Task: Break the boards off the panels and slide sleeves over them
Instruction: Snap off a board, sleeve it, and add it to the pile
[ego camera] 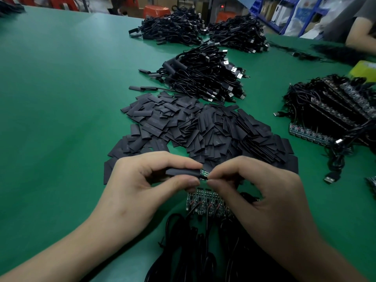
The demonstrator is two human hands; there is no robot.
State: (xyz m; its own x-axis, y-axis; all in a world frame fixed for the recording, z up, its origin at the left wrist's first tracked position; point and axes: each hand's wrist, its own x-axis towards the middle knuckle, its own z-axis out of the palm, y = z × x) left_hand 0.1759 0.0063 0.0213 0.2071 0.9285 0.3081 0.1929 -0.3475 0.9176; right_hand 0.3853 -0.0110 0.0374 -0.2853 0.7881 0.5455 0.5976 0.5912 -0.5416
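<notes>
Black heat-shrink sleeve (pixel 182 172) sits pinched between thumb and forefinger of the left hand (pixel 142 180), held level just above the green desk (pixel 61 98). The right hand (pixel 254 186) pinches the wired end of a small green board (pixel 203 175), whose far end has entered the sleeve's mouth; only a short stretch of board shows between the two grips. Both grips are closed, the left on the sleeve, the right on the board.

The step in hand looks like the sleeving, partway done: this board is off its panel and mostly covered. The next move probably calls for pushing the board straight along the sleeve's axis while the left grip keeps the mouth from flattening, until the sleeve covers the solder joints.

Directly under the hands lies a panel (pixel 205 202) of boards with red and black leads attached, its cables (pixel 193 251) trailing toward the near edge. Beyond the hands spreads a heap of loose sleeves (pixel 203 127), and behind it a pile of finished cables (pixel 205 76) with USB plugs. More panels (pixel 335 112) are stacked at the right.

Pale print runs along some loose sleeves, but it is too small to read. No brand or label is legible elsewhere.
</notes>
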